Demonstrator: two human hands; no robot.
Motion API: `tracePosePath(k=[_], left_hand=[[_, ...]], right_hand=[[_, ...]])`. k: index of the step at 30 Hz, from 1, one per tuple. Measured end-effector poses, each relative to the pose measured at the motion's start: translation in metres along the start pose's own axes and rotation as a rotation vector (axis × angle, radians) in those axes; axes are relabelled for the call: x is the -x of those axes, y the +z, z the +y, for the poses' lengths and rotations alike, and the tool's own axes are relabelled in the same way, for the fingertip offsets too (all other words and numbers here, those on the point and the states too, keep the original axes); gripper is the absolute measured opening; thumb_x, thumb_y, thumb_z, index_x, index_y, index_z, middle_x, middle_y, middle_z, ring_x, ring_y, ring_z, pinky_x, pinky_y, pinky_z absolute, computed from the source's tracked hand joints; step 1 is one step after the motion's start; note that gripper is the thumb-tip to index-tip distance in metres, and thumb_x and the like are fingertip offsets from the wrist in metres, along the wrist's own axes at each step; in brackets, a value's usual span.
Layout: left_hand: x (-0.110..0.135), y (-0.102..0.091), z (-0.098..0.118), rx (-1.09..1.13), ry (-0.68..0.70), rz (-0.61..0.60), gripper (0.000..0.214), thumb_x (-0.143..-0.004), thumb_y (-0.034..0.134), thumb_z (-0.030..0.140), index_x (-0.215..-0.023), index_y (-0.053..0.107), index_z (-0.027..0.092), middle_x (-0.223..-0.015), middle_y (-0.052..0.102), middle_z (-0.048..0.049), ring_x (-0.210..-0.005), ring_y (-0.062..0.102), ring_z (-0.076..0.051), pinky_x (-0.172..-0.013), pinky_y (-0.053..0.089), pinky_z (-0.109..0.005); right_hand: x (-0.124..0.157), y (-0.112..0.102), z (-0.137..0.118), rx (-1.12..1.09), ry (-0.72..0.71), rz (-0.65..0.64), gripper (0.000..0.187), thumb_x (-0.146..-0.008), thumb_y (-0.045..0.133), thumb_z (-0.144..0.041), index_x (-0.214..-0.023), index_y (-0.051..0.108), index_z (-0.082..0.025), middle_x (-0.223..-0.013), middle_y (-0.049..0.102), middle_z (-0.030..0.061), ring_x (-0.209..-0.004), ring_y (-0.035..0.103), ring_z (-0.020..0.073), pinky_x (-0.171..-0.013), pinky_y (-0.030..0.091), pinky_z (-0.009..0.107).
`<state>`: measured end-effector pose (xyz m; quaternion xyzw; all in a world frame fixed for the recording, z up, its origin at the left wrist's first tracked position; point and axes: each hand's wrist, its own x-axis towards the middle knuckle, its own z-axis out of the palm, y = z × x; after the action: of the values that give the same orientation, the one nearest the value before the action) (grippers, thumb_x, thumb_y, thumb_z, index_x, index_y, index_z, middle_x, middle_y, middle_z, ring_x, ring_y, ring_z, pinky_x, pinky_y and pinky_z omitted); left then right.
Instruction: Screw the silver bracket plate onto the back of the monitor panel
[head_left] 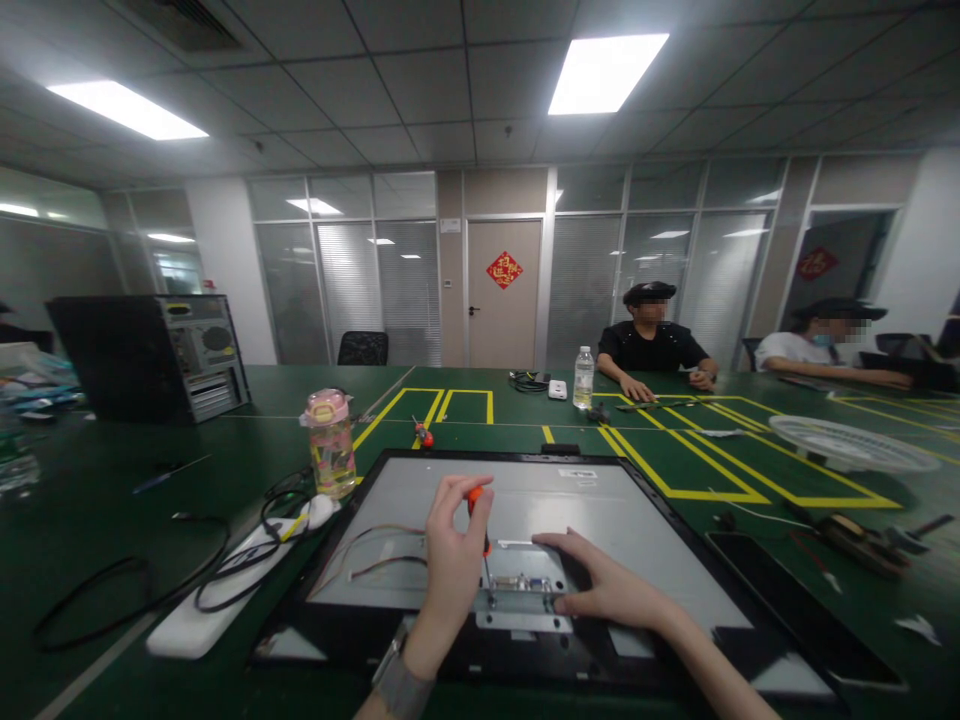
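Head view, near to far: one flat display panel (517, 500), dark-framed, lying on the green table (247, 470), with a metal bracket (525, 622) carrying connectors near its closest edge. Left hand (454, 530), watch at the wrist, fingers curled closed on an orange-handled screwdriver (476, 496), shaft pointing down at the bracket. Right hand (604, 585), loosely open, thumb and forefinger spread apart at the bracket's right side. One white power strip (187, 622), left of the panel, black cable looped over it. One black slab (795, 600), flat, right of the panel. One drinking bottle (330, 445), pink-lidded, upright beside the panel's far left corner, pale liquid inside. One white oval tray (787, 430), latticed, farther right; contents cannot be told. One black computer case (120, 360), upright at left, slots and a round fan grille on its metal side. One clear plastic bottle (583, 380), capped, labelled, upright past the panel; fill level too small to read. Two people in dark caps (649, 292), seated at far right.
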<state>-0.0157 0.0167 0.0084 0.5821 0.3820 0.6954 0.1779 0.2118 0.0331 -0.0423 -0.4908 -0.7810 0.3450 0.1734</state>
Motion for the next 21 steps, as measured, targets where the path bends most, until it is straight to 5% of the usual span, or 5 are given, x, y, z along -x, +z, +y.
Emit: tracePosePath(k=[9, 17, 21], left_hand=[[0.0030, 0.0026, -0.0040, 0.145, -0.165, -0.049, 0.039, -0.092, 0.044, 0.047, -0.104, 0.065, 0.017, -0.092, 0.069, -0.0101, -0.068, 0.062, -0.017, -0.061, 0.051, -0.027], [0.0009, 0.0011, -0.0034, 0.022, -0.043, -0.041, 0.027, -0.083, 0.061, 0.042, -0.095, 0.068, 0.019, -0.088, 0.063, -0.0054, -0.076, 0.060, -0.018, -0.067, 0.051, -0.029], [0.0000, -0.0007, -0.0006, 0.024, -0.019, -0.039, 0.031, -0.090, 0.049, 0.042, -0.095, 0.070, 0.018, -0.088, 0.062, -0.0062, -0.079, 0.060, -0.019, -0.071, 0.051, -0.030]], right_hand=[[-0.0012, -0.0001, -0.0017, 0.012, 0.002, 0.006, 0.080, -0.066, 0.071, -0.031, -0.141, 0.043, -0.024, -0.151, 0.036, 0.0069, -0.144, 0.015, 0.0325, -0.118, 0.011, 0.045], [-0.0002, -0.0012, -0.0047, 0.010, 0.004, -0.001, 0.081, -0.066, 0.072, -0.030, -0.141, 0.042, -0.023, -0.151, 0.036, 0.0071, -0.144, 0.015, 0.0312, -0.118, 0.011, 0.045], [-0.0003, -0.0010, -0.0028, 0.015, 0.000, 0.002, 0.080, -0.067, 0.071, -0.031, -0.141, 0.042, -0.023, -0.151, 0.036, 0.0074, -0.144, 0.015, 0.0317, -0.118, 0.011, 0.045]])
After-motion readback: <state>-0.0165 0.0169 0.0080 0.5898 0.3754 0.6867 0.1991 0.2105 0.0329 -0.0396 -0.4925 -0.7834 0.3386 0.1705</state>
